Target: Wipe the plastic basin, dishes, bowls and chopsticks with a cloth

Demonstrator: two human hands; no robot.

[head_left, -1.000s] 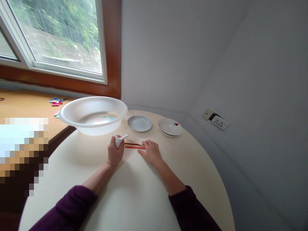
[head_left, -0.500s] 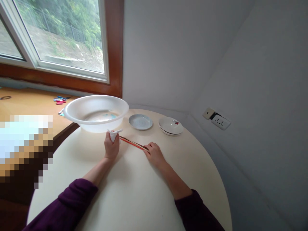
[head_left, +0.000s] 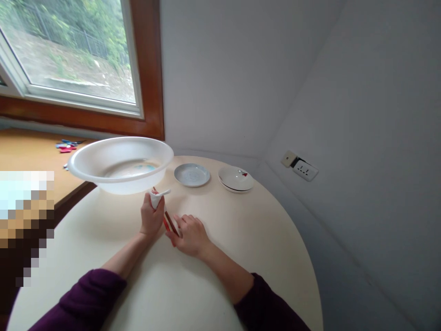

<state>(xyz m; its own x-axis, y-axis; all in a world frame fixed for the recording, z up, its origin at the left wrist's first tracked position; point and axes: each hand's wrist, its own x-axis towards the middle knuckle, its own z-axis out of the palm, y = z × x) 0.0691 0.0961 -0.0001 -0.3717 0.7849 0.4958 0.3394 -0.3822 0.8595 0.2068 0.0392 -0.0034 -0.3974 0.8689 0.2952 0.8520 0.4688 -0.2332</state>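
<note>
My left hand (head_left: 152, 218) is closed around a white, crumpled piece that looks like tissue (head_left: 156, 198), one corner of it sticking out to the right. Through that grip pass the chopsticks (head_left: 171, 224), reddish and brown, with a tip showing just above the fist. Their near ends are held by my right hand (head_left: 191, 235), its thumb below and fingers bent over them. How many sticks there are is hard to make out. Both hands are over the round white table (head_left: 193, 294), close together.
A large translucent basin (head_left: 120, 158) stands behind my left hand. A pale grey plate (head_left: 192, 175) and a stack of white dishes (head_left: 236, 179) with a red motif sit along the back edge. A wooden desk (head_left: 27, 142) adjoins at left; a socket (head_left: 305, 170) is on the wall.
My right hand has moved left and nearer to me, close beside my left hand. The chopsticks now slant more steeply, with less length between the hands. The view has turned slightly right.
</note>
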